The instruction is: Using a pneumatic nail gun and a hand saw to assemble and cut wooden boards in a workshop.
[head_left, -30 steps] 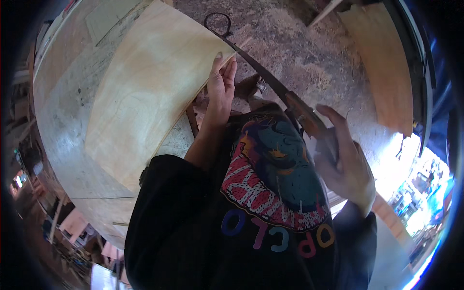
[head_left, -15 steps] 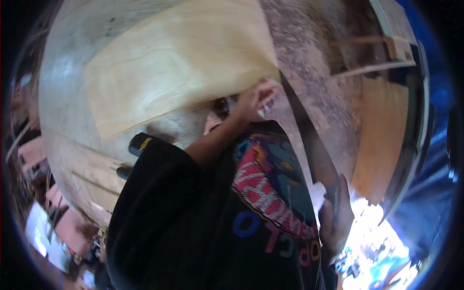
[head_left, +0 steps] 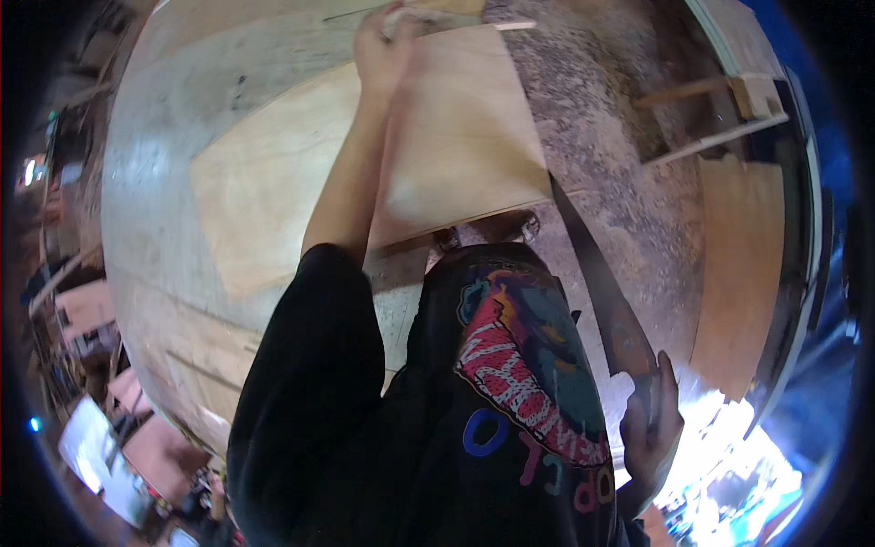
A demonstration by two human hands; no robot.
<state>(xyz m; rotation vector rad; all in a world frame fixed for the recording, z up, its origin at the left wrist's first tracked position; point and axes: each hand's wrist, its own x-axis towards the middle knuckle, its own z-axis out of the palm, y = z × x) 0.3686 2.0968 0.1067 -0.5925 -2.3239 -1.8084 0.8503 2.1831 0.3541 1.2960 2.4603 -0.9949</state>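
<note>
A pale plywood sheet (head_left: 456, 118) lies in front of me on a larger grey board. My left hand (head_left: 385, 50) is stretched across it to its far edge. The fingers look bent and blurred, and what they hold, if anything, does not show clearly. My right hand (head_left: 652, 433), low at the right, is closed round the handle of a handsaw (head_left: 597, 283). The dark blade slants up and leftward from it, narrowing toward its tip at the sheet's near right corner. I cannot tell whether the tip touches the wood.
A floor (head_left: 602, 146) strewn with sawdust runs along the right of the sheet. Beyond it lie an orange-brown board (head_left: 738, 264) and a wooden frame (head_left: 720, 137). A blue tarp (head_left: 811, 365) hangs at far right. Several pinkish offcuts (head_left: 164, 456) lie at lower left.
My left hand has moved from the sheet's near right corner to its far edge. The saw stays in my right hand. The whole view has shifted somewhat.
</note>
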